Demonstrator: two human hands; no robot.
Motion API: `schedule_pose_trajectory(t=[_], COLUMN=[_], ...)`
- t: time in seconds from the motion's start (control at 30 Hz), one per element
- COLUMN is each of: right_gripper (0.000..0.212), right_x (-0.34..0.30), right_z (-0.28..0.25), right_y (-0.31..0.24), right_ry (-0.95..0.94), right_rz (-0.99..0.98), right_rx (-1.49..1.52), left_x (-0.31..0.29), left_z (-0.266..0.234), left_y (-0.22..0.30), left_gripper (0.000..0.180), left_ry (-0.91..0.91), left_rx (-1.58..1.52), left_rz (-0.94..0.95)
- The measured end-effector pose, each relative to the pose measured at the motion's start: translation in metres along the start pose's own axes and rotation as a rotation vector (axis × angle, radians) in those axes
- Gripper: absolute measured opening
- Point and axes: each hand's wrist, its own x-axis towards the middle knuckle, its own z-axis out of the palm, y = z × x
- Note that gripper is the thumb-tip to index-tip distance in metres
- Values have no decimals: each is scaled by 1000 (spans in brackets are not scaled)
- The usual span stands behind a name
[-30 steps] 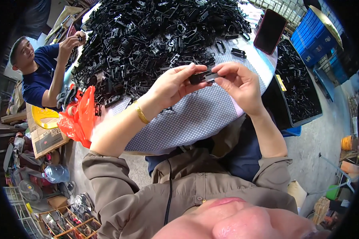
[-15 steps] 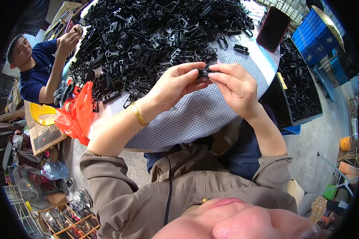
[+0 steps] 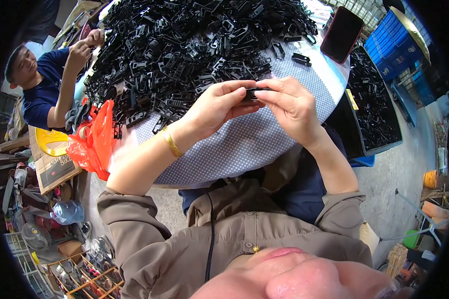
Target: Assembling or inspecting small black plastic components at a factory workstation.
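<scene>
Between the fingertips of both hands is one small black plastic part [image 3: 251, 94], held over the near side of the table. My left hand [image 3: 222, 107], with a gold bangle at its wrist, pinches the part's left end. My right hand [image 3: 290, 105] grips its right end with thumb and fingers, which hide much of it. Just beyond my hands a big heap of similar black plastic parts [image 3: 184, 55] covers the far and left side of the table. Two loose parts [image 3: 301, 59] lie right of the heap.
The round table has a dotted cloth [image 3: 209, 157]. A phone [image 3: 342, 35] leans at its far right. Beside the table stands a black crate [image 3: 376, 147] of parts, with blue crates [image 3: 395, 42] beyond. A red plastic bag [image 3: 97, 144] hangs at the left edge, near a seated co-worker [image 3: 42, 84].
My fingers have shifted slightly on the black part, and my right hand has moved a little left over it. The co-worker's hands have moved slightly.
</scene>
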Motion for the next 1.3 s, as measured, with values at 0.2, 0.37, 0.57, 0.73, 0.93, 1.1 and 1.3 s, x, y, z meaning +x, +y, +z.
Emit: schedule_pose_trajectory(t=[0.2, 0.37, 0.57, 0.73, 0.93, 1.1, 1.3], right_gripper=[24, 24, 42, 46, 40, 35, 30], right_x=[1, 2, 7, -1, 9, 5, 7], right_z=[-5, -6, -35, -35, -28, -17, -16], right_y=[-3, 6, 87, 107, 32, 4, 3], right_ry=[-40, -85, 22, -156, -24, -106, -71], right_rz=[-95, -92, 207, 210, 520, 311, 142], right_rx=[-232, -151, -269, -580, 547, 406, 337], left_x=[0, -1, -8, -4, -1, -3, -5], left_z=[-4, -2, 14, 17, 10, 5, 5], left_y=[0, 1, -4, -6, -6, -9, -7], left_gripper=[33, 34, 38, 37, 34, 33, 33], left_ry=[-75, -60, -43, -17, 53, 42, 32], left_rx=[-138, -88, 82, 25, -132, -174, -183], left_rz=[72, 83, -47, -73, -25, -24, 17])
